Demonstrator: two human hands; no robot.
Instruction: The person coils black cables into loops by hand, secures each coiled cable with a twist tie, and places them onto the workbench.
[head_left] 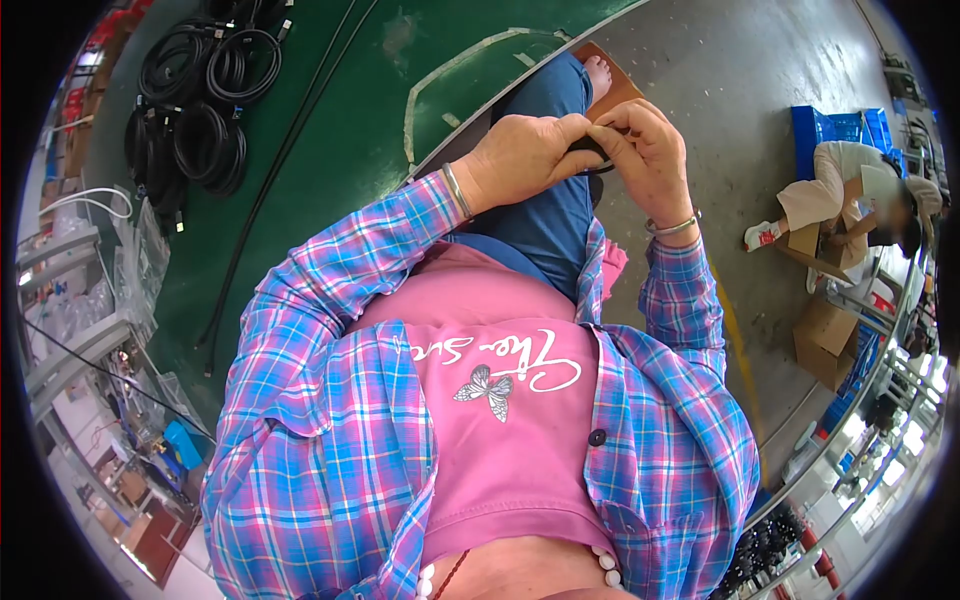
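Note:
Both hands meet near the top centre, over the edge of the green table (330, 130) and above the knee in dark blue trousers. My left hand (520, 158) is closed, thumb and fingers pressed on a small black coiled cable (591, 150). Close against it, my right hand (648, 160) pinches the same black piece, its fingers bent. Most of this black piece is hidden by the fingers, so its ends cannot be made out. On the green table lie several coiled black cables (205, 143) with connectors.
Two long black cables (290, 140) run along the table. Clear plastic bags (140, 260) lie at its left edge beside metal racks. On the right, another person (835, 195) sits by cardboard boxes (825, 340) and blue crates (840, 127).

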